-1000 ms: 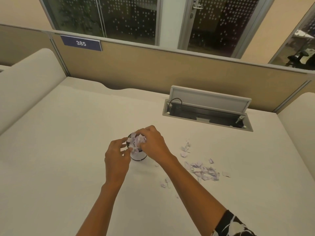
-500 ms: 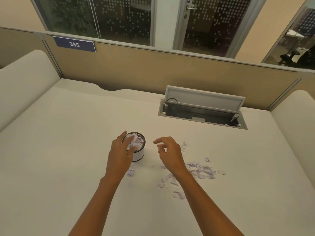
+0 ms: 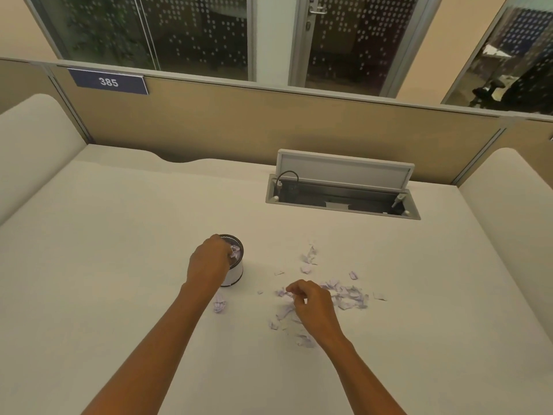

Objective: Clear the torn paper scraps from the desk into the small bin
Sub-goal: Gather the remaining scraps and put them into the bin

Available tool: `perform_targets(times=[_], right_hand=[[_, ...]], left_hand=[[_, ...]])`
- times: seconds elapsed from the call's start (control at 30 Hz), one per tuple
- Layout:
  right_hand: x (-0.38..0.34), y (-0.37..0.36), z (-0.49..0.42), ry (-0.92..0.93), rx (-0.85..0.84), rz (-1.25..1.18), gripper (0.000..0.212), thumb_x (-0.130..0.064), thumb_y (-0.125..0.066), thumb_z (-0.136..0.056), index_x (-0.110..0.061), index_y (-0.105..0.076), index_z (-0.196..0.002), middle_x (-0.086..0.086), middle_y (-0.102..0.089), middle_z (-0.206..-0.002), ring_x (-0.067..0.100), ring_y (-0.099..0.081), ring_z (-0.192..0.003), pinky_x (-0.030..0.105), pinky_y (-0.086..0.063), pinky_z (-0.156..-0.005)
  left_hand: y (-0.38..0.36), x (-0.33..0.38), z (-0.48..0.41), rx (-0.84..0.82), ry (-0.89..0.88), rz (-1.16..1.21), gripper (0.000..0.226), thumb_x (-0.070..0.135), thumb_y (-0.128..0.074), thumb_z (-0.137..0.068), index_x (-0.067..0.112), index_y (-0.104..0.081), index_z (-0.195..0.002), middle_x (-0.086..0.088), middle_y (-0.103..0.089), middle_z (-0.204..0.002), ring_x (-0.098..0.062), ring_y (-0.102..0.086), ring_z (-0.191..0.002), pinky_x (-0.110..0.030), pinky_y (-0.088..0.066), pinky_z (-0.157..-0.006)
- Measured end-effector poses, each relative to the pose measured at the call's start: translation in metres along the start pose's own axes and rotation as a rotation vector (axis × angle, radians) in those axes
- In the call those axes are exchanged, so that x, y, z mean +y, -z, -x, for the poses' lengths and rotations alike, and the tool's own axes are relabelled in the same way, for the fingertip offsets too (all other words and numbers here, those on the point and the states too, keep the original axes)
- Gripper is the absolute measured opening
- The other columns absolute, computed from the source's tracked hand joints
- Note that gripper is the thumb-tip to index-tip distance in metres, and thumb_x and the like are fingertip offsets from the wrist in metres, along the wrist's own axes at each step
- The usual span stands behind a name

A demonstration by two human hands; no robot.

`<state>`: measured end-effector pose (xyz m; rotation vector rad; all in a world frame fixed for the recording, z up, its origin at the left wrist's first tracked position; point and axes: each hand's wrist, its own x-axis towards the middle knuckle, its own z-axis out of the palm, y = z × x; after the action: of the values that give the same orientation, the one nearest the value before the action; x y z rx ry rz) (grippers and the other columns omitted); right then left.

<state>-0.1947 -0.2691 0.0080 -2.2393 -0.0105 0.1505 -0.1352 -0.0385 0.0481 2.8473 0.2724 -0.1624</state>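
A small white round bin (image 3: 235, 272) with a dark rim stands on the pale desk (image 3: 119, 250), holding pale lilac paper scraps. My left hand (image 3: 209, 263) is over its left rim, fingers curled down into the scraps inside. To the right lies a scattered patch of torn scraps (image 3: 347, 295), with a few more further back (image 3: 308, 260) and near my wrist (image 3: 305, 341). My right hand (image 3: 311, 304) is down among them, fingertips pinched at a scrap (image 3: 282, 292). One crumpled scrap (image 3: 219, 305) lies just in front of the bin.
An open cable hatch (image 3: 344, 202) with its lid raised sits in the desk at the back right. A tan partition (image 3: 269, 124) with a blue "385" sign (image 3: 109, 82) closes the far edge. Padded side panels flank the desk left and right.
My right hand left the bin and dropped to the scraps on the right, fingers pinching together. My left hand went from the bin's rim to pressing into it. A scrap now lies before the bin.
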Motion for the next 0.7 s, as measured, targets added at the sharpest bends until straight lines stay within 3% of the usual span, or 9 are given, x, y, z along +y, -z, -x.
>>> perform_targets(times=[0.1,0.23,0.4,0.57,0.7], right_hand=[[0.002,-0.008,0.003,0.009,-0.020,0.053,0.027,-0.001,-0.048,-0.089,-0.019,-0.068,-0.096,-0.002,-0.068,-0.101,0.008,-0.062,-0.089,0.016,-0.048,-0.079],[-0.010,-0.024,0.010,0.067,-0.129,0.170,0.030,-0.004,-0.045,-0.090,-0.019,-0.067,-0.102,0.000,-0.064,-0.109,0.005,-0.059,-0.086,0.009,-0.041,-0.073],[-0.036,-0.057,0.017,0.343,-0.366,0.362,0.043,-0.001,-0.044,-0.089,-0.016,-0.054,-0.128,0.004,-0.047,-0.139,0.023,-0.039,-0.129,0.037,-0.041,-0.101],[-0.052,-0.092,0.014,0.586,-0.565,0.627,0.066,0.002,-0.050,-0.088,-0.012,-0.023,-0.146,0.006,-0.007,-0.160,0.022,-0.003,-0.147,0.042,-0.011,-0.118],[-0.042,-0.104,0.007,0.634,-0.549,0.784,0.070,-0.003,-0.050,-0.089,-0.011,-0.014,-0.148,0.007,0.002,-0.160,0.023,0.004,-0.147,0.045,-0.004,-0.120]], left_hand=[[0.003,0.006,-0.007,-0.048,0.016,-0.038,0.024,0.017,-0.056,-0.090,0.006,-0.066,-0.110,-0.012,-0.064,-0.111,-0.032,-0.063,-0.096,-0.032,-0.047,-0.076],[0.004,0.011,-0.013,-0.117,0.001,-0.091,0.024,0.021,-0.056,-0.090,0.009,-0.068,-0.107,-0.012,-0.066,-0.107,-0.031,-0.065,-0.093,-0.032,-0.050,-0.076],[0.005,0.011,-0.017,-0.142,-0.032,-0.171,0.021,0.012,-0.059,-0.087,0.008,-0.067,-0.106,-0.012,-0.065,-0.104,-0.031,-0.065,-0.092,-0.031,-0.050,-0.073],[0.007,0.017,-0.016,-0.167,-0.053,-0.269,0.019,0.006,-0.055,-0.087,0.003,-0.062,-0.105,-0.014,-0.063,-0.106,-0.031,-0.064,-0.098,-0.032,-0.051,-0.076],[0.010,0.020,-0.019,-0.207,-0.047,-0.308,0.023,0.005,-0.056,-0.086,0.004,-0.061,-0.109,-0.012,-0.062,-0.109,-0.031,-0.063,-0.101,-0.034,-0.053,-0.080]])
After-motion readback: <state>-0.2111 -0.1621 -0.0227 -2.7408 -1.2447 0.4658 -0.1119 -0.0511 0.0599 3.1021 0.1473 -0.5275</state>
